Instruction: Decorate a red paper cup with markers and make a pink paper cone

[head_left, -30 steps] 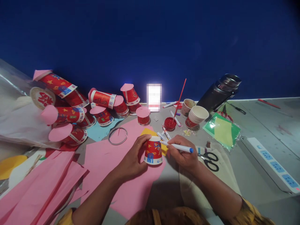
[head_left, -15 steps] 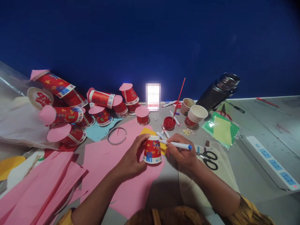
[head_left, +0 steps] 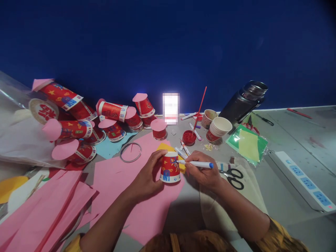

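A red paper cup (head_left: 170, 168) stands upside down on a pink paper sheet (head_left: 120, 175). My left hand (head_left: 148, 176) is wrapped round its left side and holds it steady. My right hand (head_left: 203, 171) pinches a white marker with a blue end (head_left: 196, 163), whose tip touches the cup's right side. A piece of yellow paper (head_left: 166, 147) lies just behind the cup.
Several red cups with pink paper tops (head_left: 78, 122) are piled at the back left. Loose markers (head_left: 185, 148), a red paint pot with a brush (head_left: 189, 137), stacked cups (head_left: 219, 129), scissors (head_left: 233, 176), a dark flask (head_left: 243, 99), green paper (head_left: 248, 144) and a power strip (head_left: 301, 180) lie to the right.
The marker's tip has moved left onto the cup's side. My left hand stays round the cup, and the view has shifted slightly.
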### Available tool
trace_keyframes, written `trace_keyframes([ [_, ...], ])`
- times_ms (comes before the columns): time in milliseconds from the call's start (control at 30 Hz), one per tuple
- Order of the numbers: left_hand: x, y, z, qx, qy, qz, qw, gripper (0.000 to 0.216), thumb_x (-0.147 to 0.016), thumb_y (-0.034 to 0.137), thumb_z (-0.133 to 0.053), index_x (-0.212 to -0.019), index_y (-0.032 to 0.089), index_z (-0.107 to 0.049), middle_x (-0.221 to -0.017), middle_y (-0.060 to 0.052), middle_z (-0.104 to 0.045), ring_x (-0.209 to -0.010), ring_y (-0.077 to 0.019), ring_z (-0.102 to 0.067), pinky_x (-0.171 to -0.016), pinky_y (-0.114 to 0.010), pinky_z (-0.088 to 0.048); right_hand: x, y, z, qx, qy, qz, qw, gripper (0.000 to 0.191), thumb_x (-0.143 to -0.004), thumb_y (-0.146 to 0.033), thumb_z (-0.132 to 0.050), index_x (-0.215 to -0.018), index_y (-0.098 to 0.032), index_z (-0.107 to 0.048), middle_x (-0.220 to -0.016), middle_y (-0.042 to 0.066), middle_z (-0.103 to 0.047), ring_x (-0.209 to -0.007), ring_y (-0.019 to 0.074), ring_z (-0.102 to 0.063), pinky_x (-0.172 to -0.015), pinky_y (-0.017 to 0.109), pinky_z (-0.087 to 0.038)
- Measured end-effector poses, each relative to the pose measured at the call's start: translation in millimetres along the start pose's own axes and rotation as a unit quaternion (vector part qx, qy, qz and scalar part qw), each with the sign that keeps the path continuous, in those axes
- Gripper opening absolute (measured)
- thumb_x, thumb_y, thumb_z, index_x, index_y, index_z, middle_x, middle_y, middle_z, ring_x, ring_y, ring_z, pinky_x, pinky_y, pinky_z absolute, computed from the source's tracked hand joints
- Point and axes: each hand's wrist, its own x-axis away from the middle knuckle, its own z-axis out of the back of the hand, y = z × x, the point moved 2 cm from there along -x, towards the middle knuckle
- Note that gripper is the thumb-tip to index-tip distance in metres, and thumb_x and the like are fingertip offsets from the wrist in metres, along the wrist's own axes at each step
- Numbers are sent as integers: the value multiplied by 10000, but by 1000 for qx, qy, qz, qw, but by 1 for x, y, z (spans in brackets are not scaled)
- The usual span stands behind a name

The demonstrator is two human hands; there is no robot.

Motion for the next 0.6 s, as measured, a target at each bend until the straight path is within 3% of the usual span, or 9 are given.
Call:
trace_keyframes([
  [333, 1, -1, 2, -23, 2, 12, 1000, 887, -730, 1, -672, -1525, 304, -420, -1614, -125, -401, -1523, -345, -416, -1289, -541, -340, -1, -2, 1, -4, -7, 6, 1000, 114, -936, -185, -632, -844, -228, -684, -703, 21, -733, -618, 171, -674, -611, 291, -548],
  [600, -1, 4, 0, 2, 3, 8, 1000, 848, -749, 18, -674, -1517, 294, -443, -1592, -122, -436, -1493, -331, -462, -1278, -527, -363, -1, -4, 1, -2, 30, 3, 1000, 78, -938, -184, -642, -905, -223, -702, -737, 25, -753, -622, 169, -685, -596, 288, -557],
])
